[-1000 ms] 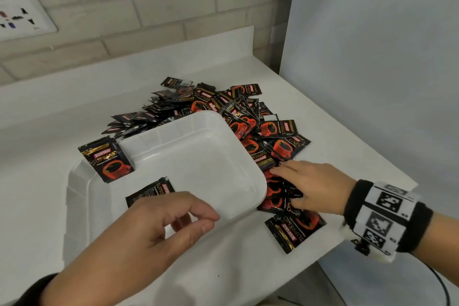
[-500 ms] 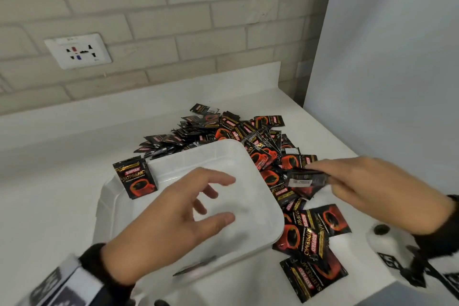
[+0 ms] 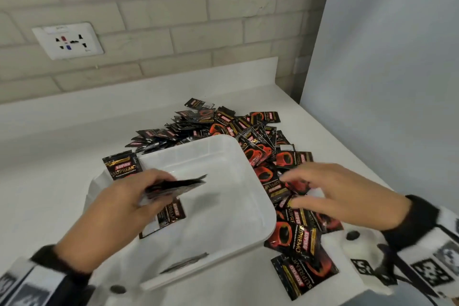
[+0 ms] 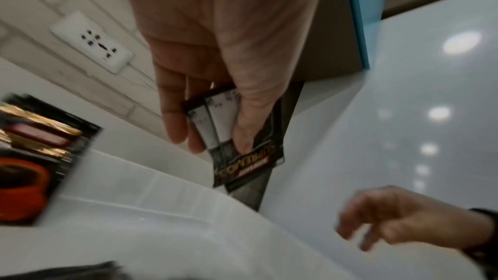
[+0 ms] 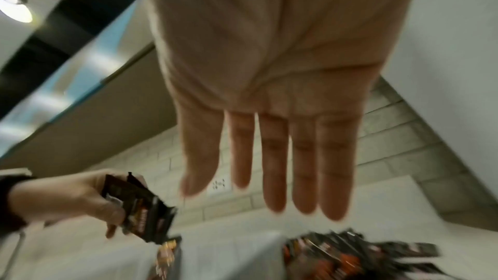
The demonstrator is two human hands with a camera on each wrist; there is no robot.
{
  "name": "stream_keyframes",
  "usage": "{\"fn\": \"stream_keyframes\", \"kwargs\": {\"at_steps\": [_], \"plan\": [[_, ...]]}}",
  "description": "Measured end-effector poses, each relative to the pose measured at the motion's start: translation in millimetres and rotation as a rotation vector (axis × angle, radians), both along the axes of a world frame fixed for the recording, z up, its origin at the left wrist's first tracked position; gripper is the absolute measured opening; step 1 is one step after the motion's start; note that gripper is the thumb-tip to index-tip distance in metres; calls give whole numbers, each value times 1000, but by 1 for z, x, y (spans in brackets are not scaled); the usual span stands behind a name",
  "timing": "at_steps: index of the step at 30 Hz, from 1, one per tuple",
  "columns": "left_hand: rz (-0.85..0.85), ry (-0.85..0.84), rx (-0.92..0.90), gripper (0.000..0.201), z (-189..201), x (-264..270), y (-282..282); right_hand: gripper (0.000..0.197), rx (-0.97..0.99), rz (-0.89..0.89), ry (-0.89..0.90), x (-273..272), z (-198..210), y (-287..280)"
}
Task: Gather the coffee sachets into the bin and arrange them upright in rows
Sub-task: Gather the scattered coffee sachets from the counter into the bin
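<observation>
Several items noted, taken from our left to our right.

Wall socket [image 3: 67, 40]: we see a white plate on the brick wall, far left, above the counter [image 3: 49, 156].

Leaning sachet [image 3: 122, 165]: we see one black packet propped upright against the bin's far-left corner, gold "SUPREMO" lettering facing us.

Left hand [image 3: 116, 206]: we find it over the left part of the bin, thumb and fingers pinched on a small fan of held sachets [image 3: 177, 184]. The left wrist view shows at least two, one with its white-panelled back toward that camera.

Bin [image 3: 258, 196]: we note a white plastic tub with rounded corners on the counter. One flat sachet [image 3: 171, 215] lies on its floor, partly under the left hand; another dark packet [image 3: 185, 262] lies against the near wall, too blurred for us to read.

Loose pile [image 3: 236, 129]: we see many black sachets with a red cup and gold print, heaped on the counter behind the bin and down its right side, touching its wall. Most lie flat and overlapping.

Right hand [image 3: 340, 196]: we find it above the sachets just right of the bin, fingers straight and slightly spread, holding nothing. The right wrist view confirms a bare palm.

Hands: well apart, the bin between them.
</observation>
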State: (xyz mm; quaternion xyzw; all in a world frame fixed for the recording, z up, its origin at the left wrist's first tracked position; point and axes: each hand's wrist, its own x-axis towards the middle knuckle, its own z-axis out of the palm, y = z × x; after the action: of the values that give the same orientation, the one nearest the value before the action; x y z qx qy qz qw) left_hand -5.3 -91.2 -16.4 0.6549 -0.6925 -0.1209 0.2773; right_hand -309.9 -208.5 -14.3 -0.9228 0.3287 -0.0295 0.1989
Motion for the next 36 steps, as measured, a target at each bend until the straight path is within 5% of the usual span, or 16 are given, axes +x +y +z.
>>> {"fn": "stream_keyframes", "kwargs": {"at_steps": [4, 8, 13, 16, 20, 26, 30, 36], "plan": [[40, -252, 310, 62, -25, 35, 6, 77, 113, -31, 422, -26, -29, 13], [66, -421, 420, 27, -35, 43, 4, 106, 79, -90, 421, -26, -51, 24], [9, -641, 435, 21, -33, 25, -7, 91, 44, -169, 368, -16, -65, 21], [-57, -624, 521, 24, -34, 21, -6, 88, 55, -208, 353, -11, -64, 13], [-114, -576, 628, 66, -33, 25, -1, 90, 122, -285, 331, -5, -62, 3], [-6, -549, 507, 124, -24, 26, 8, 88, 254, -341, 311, 1, -60, -6], [42, -381, 444, 63, -3, 8, 7, 84, 322, -360, 312, 1, -56, -9], [-206, -233, 206, 58, 11, -42, -10, 68, 388, -373, 203, -14, -44, -20]]}}
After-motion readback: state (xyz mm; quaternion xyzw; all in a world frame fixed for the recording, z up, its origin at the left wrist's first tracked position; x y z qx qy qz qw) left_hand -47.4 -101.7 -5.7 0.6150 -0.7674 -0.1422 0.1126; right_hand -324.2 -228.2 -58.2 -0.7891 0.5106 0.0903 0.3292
